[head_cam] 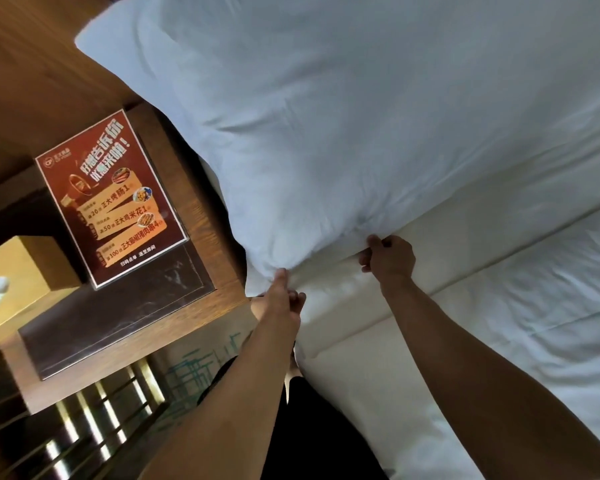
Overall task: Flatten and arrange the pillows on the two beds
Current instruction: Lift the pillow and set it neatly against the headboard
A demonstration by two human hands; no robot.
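Observation:
A big white pillow (326, 116) fills the upper middle of the head view, lying at the head of a bed with a white sheet (361, 306) and white duvet (534, 323). My left hand (284, 296) pinches the pillow's near corner at its lower left tip. My right hand (388, 256) grips the pillow's near edge a little to the right, fingers curled into the fabric. Both forearms reach up from the bottom of the view.
A wooden nightstand (125, 327) stands left of the bed with a dark glass top. On it stands a red menu card (111, 199) in a clear holder, and a tissue box (18, 271) sits further left. A wooden headboard wall (32, 64) rises behind.

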